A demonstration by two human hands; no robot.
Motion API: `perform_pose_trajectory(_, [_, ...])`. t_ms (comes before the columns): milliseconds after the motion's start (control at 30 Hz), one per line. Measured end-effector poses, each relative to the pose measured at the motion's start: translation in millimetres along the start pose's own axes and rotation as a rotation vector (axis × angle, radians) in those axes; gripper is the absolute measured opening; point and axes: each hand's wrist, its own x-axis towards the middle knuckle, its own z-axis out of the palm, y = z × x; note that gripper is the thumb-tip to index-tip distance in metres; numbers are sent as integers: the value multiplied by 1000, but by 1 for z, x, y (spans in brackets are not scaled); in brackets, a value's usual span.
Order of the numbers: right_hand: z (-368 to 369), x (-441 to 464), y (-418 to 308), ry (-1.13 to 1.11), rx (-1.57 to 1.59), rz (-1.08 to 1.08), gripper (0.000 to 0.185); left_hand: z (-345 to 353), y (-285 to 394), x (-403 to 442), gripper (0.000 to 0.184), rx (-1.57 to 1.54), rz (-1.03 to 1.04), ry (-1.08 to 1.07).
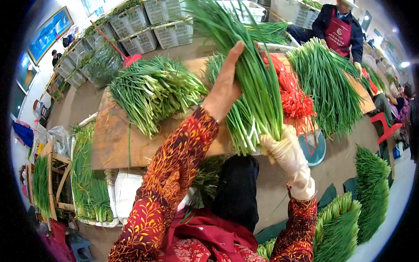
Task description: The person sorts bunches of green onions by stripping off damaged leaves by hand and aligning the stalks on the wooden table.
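Holding the bundle of green stalks [258, 89] aslant above the surface [114, 146], we wrap our bare left grip [228, 83] around its leaves, thumb up, forearm reaching forward; our gloved right grip [283, 148] closes around its lower ends, near the red ties [297, 104].

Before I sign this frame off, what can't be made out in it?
All in the head view:
- Left hand: some fingers, hidden by the held greens.
- Held greens: leaf tips, cut off by the top edge; stem ends, covered by the gloved right hand.
- Red strips: their number, lost in the tangle.
- Apron across the table: lettering too small.
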Motion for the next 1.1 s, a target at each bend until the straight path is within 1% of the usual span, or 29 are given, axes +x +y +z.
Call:
perform_pose_trajectory(33, [-3, 8, 1, -8, -6, -1, 25, -19, -9, 21, 45, -44, -1, 43])
perform_pose_trajectory(67, [-2, 16, 6, 46, -34, -5, 18, -39, -17, 39, 42, -39, -38, 126])
perform_pose_trajectory(100, [-3, 23, 14, 44, -41, 3, 18, -54, -23, 50, 39, -35, -79, 209])
perform_pose_trajectory(133, [-4, 30, 22, 31, -93, 80, 19, -60, -25, 53, 36, 0, -40, 299])
perform_pose_trajectory(167, [-5, 35, 28, 19, -144, 158, 20, -83, -35, 62, 36, -10, -43, 302])
perform_pose_trajectory(200, [-4, 39, 29, 6, -200, 218, 29, -120, -53, 77, 39, 244, -58, 380])
perform_pose_trajectory(233, [-4, 41, 30, 8, -205, 229, 29, -130, -57, 79, 43, 499, -75, 452])
perform_pose_trajectory(267, [-5, 43, 31, 3, -222, 234, 31, -139, -63, 82, 43, 492, -81, 455])
perform_pose_trajectory(300, [-5, 44, 32, 0, -238, 239, 33, -147, -68, 83, 48, 547, -52, 494])
perform_pose_trajectory(333, [-4, 45, 33, 5, -252, 249, 34, -147, -69, 83, 53, 603, -21, 529])
perform_pose_trajectory(367, [-3, 45, 33, 11, -255, 253, 34, -137, -62, 78, 53, 598, -24, 524])
perform_pose_trajectory(433, [-2, 43, 30, 18, -272, 232, 24, -116, -46, 66, 60, 732, 134, 553])
perform_pose_trajectory(467, [-1, 43, 31, 20, -275, 233, 24, -113, -40, 62, 65, 752, 128, 541])
perform_pose_trajectory(500, [-1, 45, 33, 15, -273, 234, 25, -108, -35, 57, 65, 750, 131, 542])
perform_pose_trajectory(567, [0, 47, 29, 9, -270, 236, 26, -97, -26, 45, 74, 956, 306, 607])
perform_pose_trajectory(600, [1, 46, 24, 3, -300, 258, 27, -94, -20, 37, 74, 1157, 421, 523])
perform_pose_trajectory(633, [1, 45, 20, -2, -329, 279, 29, -82, -15, 26, 74, 1156, 423, 521])
perform_pose_trajectory(667, [2, 44, 21, 25, -405, 281, 37, -70, -12, 14, 65, 1282, 555, 287])
perform_pose_trajectory(700, [2, 44, 19, 32, -407, 277, 37, -61, -12, 3, 57, 1393, 687, 43])
perform_pose_trajectory(767, [4, 44, 13, -3, -464, 301, 38, -52, -28, -17, 47, 1688, 637, -413])
perform_pose_trajectory(800, [4, 38, 15, 14, -439, 206, 41, -60, -49, -22, 33, 1803, 715, -543])
perform_pose_trajectory(833, [3, 37, 13, 19, -445, 208, 41, -69, -60, -26, 28, 1870, 505, -660])
perform_pose_trajectory(900, [-2, 34, 2, -63, -554, 337, 43, -80, -64, -21, 26, 1658, 351, -692])
perform_pose_trajectory(933, [-9, 24, -6, -37, -582, 373, 47, -80, -60, -19, 27, 1657, 350, -698])
perform_pose_trajectory(967, [-16, 14, -5, 17, -484, 397, 47, -82, -58, -19, 27, 1654, 346, -723])
perform_pose_trajectory(1033, [-38, 4, -4, 97, -231, 310, 42, -84, -59, -18, 27, 1625, 385, -746])
perform_pose_trajectory(1067, [-55, 5, 8, 88, -86, 284, 35, -85, -62, -18, 26, 1618, 394, -751])
perform_pose_trajectory(1100, [-64, 8, 15, 108, -40, 223, 32, -86, -65, -18, 26, 1613, 383, -756])
